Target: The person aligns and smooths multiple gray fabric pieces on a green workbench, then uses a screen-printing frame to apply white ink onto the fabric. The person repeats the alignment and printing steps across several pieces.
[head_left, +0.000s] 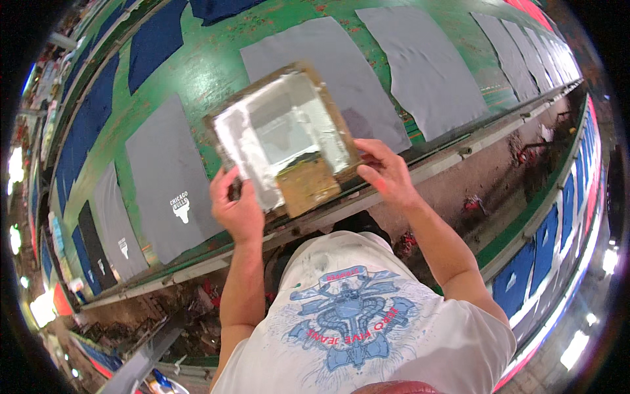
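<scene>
Both my hands hold a screen-printing frame tilted over the green table edge. My left hand grips its near left side, with thumb and fingers curled at the rim. On the right side, my right hand pinches the rim between thumb and fingers. White ink smears the mesh around a pale rectangular window. A brown, ink-stained squeegee lies inside at the near end. Beneath and beyond the frame is a grey fabric panel.
On the green table, a grey panel with a white print lies at left, and plain grey panels at right. Navy pieces lie at far left. A metal rail edges the table. Another table with navy pieces stands at right.
</scene>
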The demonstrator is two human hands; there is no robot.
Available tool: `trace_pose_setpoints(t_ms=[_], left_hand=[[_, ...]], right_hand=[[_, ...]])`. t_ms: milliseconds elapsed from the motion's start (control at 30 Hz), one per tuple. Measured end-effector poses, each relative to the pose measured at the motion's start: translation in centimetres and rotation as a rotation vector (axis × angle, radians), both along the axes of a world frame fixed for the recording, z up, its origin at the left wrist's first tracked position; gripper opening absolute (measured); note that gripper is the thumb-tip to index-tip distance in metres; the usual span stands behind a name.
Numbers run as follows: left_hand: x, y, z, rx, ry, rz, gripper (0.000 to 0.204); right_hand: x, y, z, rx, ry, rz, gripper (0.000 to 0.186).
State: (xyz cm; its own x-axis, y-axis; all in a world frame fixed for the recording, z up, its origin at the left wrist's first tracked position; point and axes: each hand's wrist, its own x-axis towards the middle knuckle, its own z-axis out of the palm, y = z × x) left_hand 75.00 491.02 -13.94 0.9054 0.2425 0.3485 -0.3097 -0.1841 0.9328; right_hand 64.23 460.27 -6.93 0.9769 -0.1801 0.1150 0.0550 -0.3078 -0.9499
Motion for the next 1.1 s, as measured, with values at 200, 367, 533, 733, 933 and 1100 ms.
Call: trace_pose_setpoints(t_ms=[200, 367, 533, 733, 933, 1100], left_hand=[[-0.3, 1.4, 1.2, 0.021, -0.029, -0.055, 0.03], [-0.8, 1.8, 0.6, 0.06, 0.012, -0.041, 0.03], [-1.5, 1.8, 0.8, -0.006, 0.14, -0.043, 0.029], [-2.0, 1.6, 2.2, -0.059, 0.153, -0.054, 0.027], [-1.8, 1.1, 4.0, -0.038, 0.297, -0.044, 0.032], [-1.5, 1.3, 5.0, 0.11, 0.194, -0.08, 0.049]], right_hand=[[-1.4, 2.0, 1.8, -0.055, 0.147, -0.067, 0.055], [-2.3, 2.6, 3.5, -0.087, 0.215, -0.083, 0.056], [-2.4, 2.1, 5.1, -0.123, 0.25, -0.05, 0.054], [-2.1, 1.1, 7.4, -0.131, 0.343, -0.017, 0.055], [-2.8, 4.8, 9.5, -0.775, -0.208, 0.104, 0.06], [-0.8, 7.8, 11.3, -1.044, -0.229, 0.42, 0.058]])
